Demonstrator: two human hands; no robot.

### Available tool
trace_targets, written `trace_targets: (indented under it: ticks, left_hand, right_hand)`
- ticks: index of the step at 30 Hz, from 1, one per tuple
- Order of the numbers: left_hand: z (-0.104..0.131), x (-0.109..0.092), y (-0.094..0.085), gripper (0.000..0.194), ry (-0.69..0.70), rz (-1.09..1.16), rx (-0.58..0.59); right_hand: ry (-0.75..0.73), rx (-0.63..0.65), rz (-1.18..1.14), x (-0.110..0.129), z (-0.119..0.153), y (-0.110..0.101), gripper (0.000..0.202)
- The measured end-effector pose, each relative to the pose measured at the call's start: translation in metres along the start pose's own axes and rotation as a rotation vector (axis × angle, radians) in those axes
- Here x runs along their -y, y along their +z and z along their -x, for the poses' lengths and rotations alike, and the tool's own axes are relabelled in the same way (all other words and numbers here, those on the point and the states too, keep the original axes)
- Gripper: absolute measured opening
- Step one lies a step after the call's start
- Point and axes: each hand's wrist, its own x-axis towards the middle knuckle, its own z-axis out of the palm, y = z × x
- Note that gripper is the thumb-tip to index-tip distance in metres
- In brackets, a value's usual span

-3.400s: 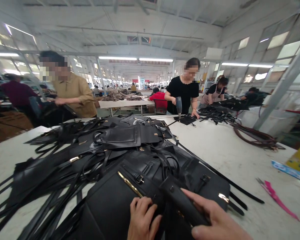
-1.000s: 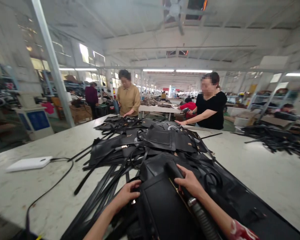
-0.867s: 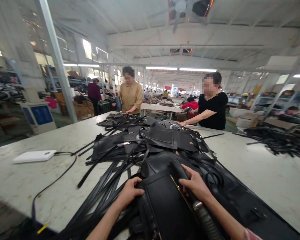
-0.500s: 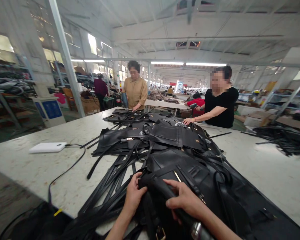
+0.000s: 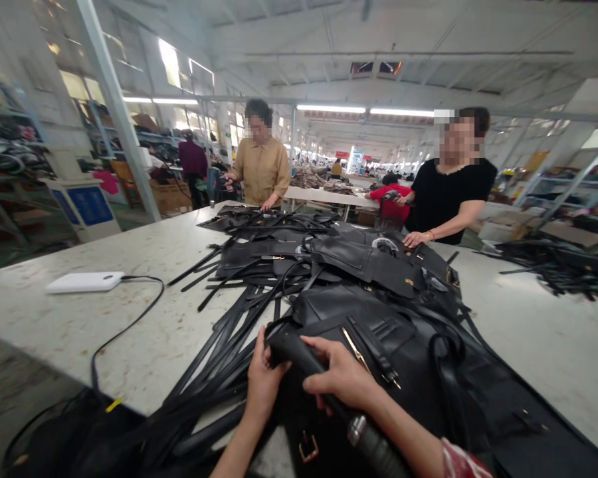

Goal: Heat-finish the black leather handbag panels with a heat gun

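My left hand is closed at the left edge of a black leather bag, apparently pinching a part of it; the fingertips are partly hidden. My right hand wraps round a black hand-held tool with a silver collar, which looks like a heat gun. Its far end reaches close to my left fingers. Gold zippers show on the bag, and a gold buckle lies below my hands. Loose black straps spread out to the left.
More black bag pieces lie in a pile across the table. A white power bank with a black cable rests at left. Two co-workers stand opposite, in a tan shirt and a black shirt. Black straps are heaped at right.
My hands and the tool have shifted slightly left and up. The co-worker in black now leans farther right, with a hand on the pile. The tan-shirted co-worker raises a tool at left.
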Motion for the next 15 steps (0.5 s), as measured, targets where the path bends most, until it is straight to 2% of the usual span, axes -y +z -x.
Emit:
trace_targets:
  ticks: [3,6,8,11,13,15]
  left_hand:
    - [0.003,0.000,0.005,0.096,-0.071,0.047,0.000]
    - [0.016,0.004,0.007,0.083,-0.145,0.025,-0.072]
    - [0.032,0.007,0.006,0.071,-0.260,0.049,-0.099]
    - [0.061,0.007,0.003,0.057,-0.475,0.098,-0.014]
    - [0.077,0.003,0.002,0.051,-0.556,0.105,0.059]
    - [0.086,-0.001,0.003,0.046,-0.577,0.098,0.084]
  right_hand:
    - [-0.050,-0.106,0.010,0.002,-0.016,-0.001,0.069]
    - [-0.059,-0.182,0.004,0.004,-0.007,-0.017,0.071]
    - [-0.037,-0.211,-0.005,0.001,0.014,-0.031,0.071]
    - [0.030,-0.279,-0.022,-0.009,0.057,-0.042,0.071]
    - [0.093,-0.317,-0.030,-0.018,0.085,-0.041,0.073]
    - [0.155,-0.320,-0.031,-0.025,0.110,-0.035,0.075]
